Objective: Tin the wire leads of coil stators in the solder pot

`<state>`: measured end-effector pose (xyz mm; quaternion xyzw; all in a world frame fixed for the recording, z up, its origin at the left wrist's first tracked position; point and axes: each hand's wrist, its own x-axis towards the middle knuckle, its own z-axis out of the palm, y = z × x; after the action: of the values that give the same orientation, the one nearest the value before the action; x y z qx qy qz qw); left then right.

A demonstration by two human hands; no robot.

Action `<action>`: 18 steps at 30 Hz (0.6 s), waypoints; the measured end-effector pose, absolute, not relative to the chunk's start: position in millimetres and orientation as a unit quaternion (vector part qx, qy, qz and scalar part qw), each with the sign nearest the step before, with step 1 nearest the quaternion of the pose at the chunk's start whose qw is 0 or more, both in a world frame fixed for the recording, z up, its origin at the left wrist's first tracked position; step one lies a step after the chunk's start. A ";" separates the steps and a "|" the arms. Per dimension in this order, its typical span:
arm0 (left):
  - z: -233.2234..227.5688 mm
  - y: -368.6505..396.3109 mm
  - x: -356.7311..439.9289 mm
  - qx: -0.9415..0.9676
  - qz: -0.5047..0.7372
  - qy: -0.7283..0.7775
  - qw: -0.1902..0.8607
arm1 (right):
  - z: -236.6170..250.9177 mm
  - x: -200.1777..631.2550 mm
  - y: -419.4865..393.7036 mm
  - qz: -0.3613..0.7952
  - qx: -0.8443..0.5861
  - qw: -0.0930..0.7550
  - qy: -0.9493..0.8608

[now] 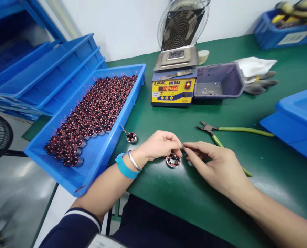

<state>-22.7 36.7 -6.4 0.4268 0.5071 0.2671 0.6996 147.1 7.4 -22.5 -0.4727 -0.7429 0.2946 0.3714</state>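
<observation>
the wound coil [173, 160] sits on the green mat [169, 193], just in front of the solder pot [174, 86]. your left hand [160, 145] pinches it from above; your right hand [215, 165] pinches its wire end. pliers [220, 136] lie right of the coil.

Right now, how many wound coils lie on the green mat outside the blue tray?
2. One coil lies alone beside the blue tray; the other coil sits under the left hand and right hand.
</observation>
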 end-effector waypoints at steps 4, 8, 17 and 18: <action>-6.0 36.7 -22.1 0.429 0.268 0.505 0.699 | -23.7 146.6 6.8 0.288 -0.476 0.369 -0.744; -7.6 36.9 -22.2 0.427 0.269 0.504 0.701 | -23.7 147.7 7.5 0.279 -0.471 0.367 -0.752; -7.0 37.0 -23.6 0.430 0.271 0.490 0.708 | -22.4 146.8 4.4 0.236 -0.460 0.373 -0.771; -7.2 37.0 -23.8 0.433 0.270 0.488 0.708 | -22.3 146.9 4.8 0.240 -0.455 0.370 -0.774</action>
<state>-23.8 37.0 -7.2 0.4327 0.4883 0.2701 0.7081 146.9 4.8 -22.3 -0.4548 -0.7738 0.2399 0.3699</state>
